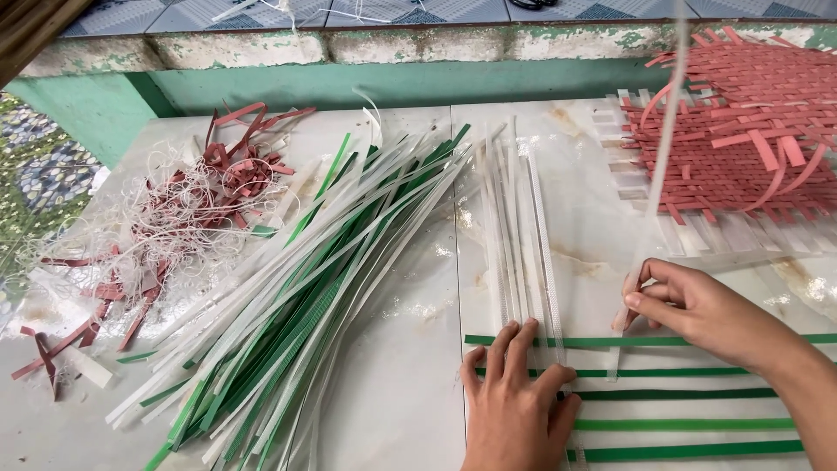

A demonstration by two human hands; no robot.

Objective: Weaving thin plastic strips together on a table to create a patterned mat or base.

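My left hand (516, 399) lies flat, fingers spread, pressing down on several clear plastic strips (516, 235) that run away from me across the white table (410, 349). Under them lie several green strips (689, 425) running crosswise to the right. My right hand (689, 307) pinches another clear strip (656, 187) that rises up and away toward the top of the view, its lower end near the green strips.
A big loose pile of green and clear strips (296, 296) fans across the table's middle left. Red offcuts and white threads (174, 218) lie at far left. A red woven mat (741, 131) sits at the back right, against a green wall ledge (349, 83).
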